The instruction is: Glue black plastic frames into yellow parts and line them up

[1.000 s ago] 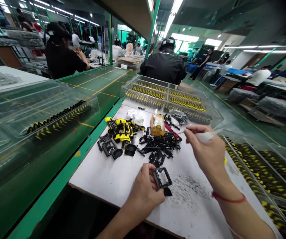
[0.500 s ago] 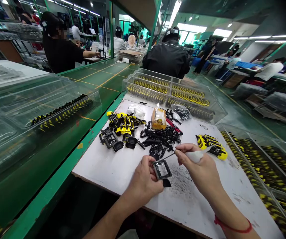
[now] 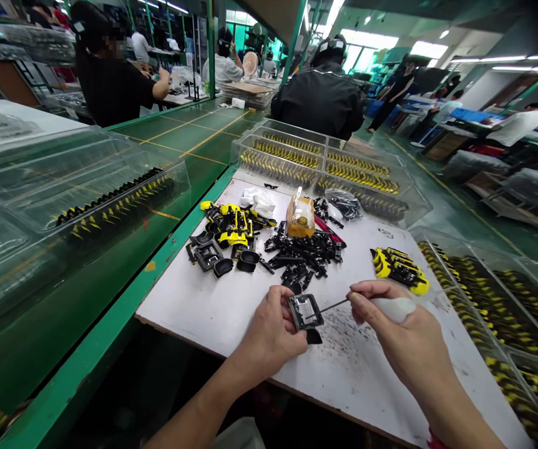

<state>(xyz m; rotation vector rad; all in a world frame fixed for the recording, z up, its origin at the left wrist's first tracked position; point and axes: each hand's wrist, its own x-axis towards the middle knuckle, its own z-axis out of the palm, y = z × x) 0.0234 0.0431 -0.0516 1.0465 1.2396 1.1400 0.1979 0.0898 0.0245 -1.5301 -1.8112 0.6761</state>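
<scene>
Near the front of the white board [image 3: 185,305], my left hand [image 3: 273,327] grips a black square frame part [image 3: 305,310] by its left side. A black curved flap [image 3: 314,337] shows below that frame. My right hand [image 3: 391,318] is closed around a small whitish squeeze bottle [image 3: 395,308] with a long thin dark tip [image 3: 334,305]. The tip reaches left to the right edge of the frame. Just behind my hands lies a pile of small black parts [image 3: 301,252].
Yellow-black parts [image 3: 234,227] and black cups [image 3: 248,260] lie left. An orange-and-clear container [image 3: 301,217] stands behind the pile. More yellow-black parts [image 3: 399,269] lie right. Filled clear trays [image 3: 320,159] surround the board. A person in black [image 3: 320,93] sits ahead.
My right hand has moved right with the bottle, and the tip has shifted from the frame's top edge to its right side. My left hand still holds the frame, now tilted slightly differently.
</scene>
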